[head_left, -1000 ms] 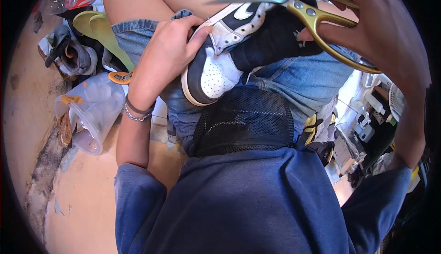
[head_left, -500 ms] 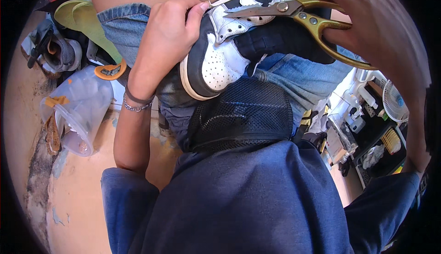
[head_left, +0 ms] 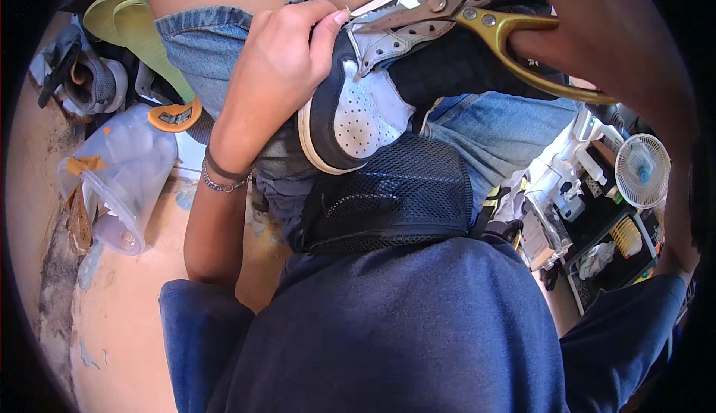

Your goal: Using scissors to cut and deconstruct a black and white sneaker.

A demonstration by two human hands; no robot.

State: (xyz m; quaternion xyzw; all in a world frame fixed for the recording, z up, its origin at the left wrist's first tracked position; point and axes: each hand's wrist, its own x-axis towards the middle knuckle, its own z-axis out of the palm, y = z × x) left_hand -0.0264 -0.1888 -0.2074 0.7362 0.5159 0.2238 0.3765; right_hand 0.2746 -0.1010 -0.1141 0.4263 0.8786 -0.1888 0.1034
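A black and white sneaker (head_left: pixel 364 118) with perforated toe lies tilted across my lap, dark fabric inside it. My left hand (head_left: pixel 294 55) grips its upper edge, thumb and forefinger closed by a small pale bit that I cannot make out clearly. My right hand (head_left: pixel 578 47) is closed on large gold-handled scissors (head_left: pixel 492 32); their blades lie over the sneaker's white side, points close to my left fingertips. A black mesh pouch (head_left: pixel 384 204) is on my lap below the shoe.
At left are yellow-green sandals (head_left: pixel 134 29), grey shoes (head_left: pixel 101 77) and a translucent tub (head_left: pixel 138 182). At right a white fan (head_left: pixel 641 170), a yellow brush (head_left: pixel 626 238) and assorted items crowd a dark surface. Bare legs in denim shorts (head_left: pixel 201 55) border the sneaker.
The scissors have come down and left from above the sneaker to its side, by my left fingers. My left hand has shifted slightly up along the shoe's edge.
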